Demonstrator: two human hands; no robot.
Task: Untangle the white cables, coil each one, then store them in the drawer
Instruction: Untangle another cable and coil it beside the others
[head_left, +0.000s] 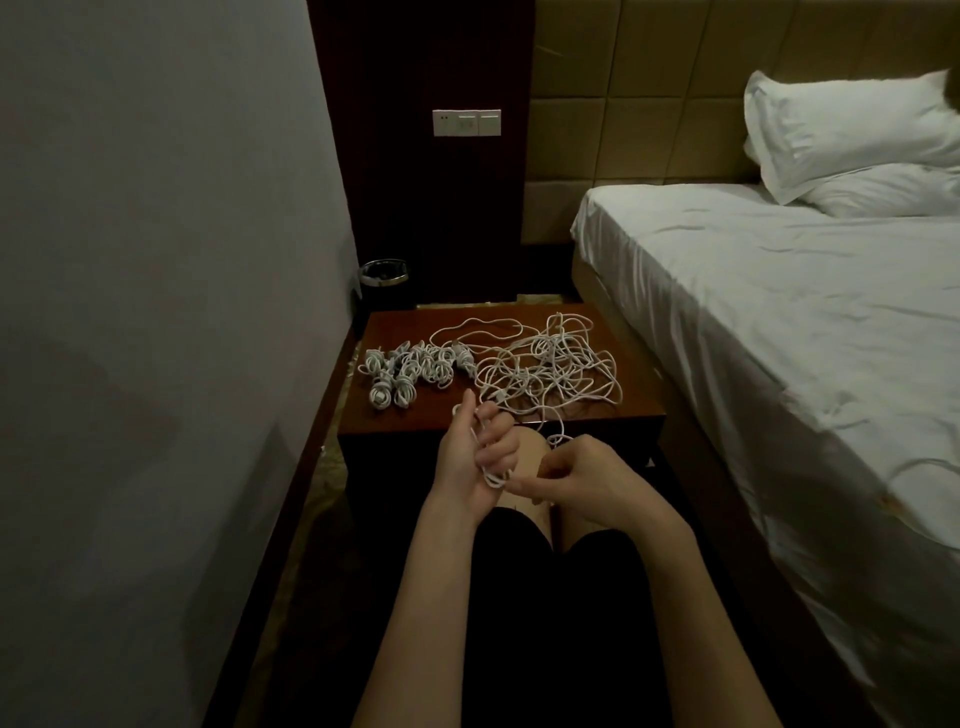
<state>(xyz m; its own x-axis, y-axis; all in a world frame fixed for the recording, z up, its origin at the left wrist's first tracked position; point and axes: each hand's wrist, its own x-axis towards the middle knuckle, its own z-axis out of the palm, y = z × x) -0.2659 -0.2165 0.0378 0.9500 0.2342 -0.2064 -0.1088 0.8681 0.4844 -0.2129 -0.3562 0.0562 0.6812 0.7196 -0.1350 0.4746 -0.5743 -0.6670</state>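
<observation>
A loose tangle of white cables covers the right half of the brown nightstand. Several coiled white cables lie in a cluster on its left half. My left hand is held upright in front of the nightstand with loops of one white cable wound around its fingers. My right hand is just to the right, pinching the same cable, which trails up to the tangle. The drawer front is dark and mostly hidden behind my hands and knees.
A bed with white sheets and pillows stands close on the right. A grey wall runs along the left. A small black bin stands behind the nightstand. A switch panel is on the dark back panel.
</observation>
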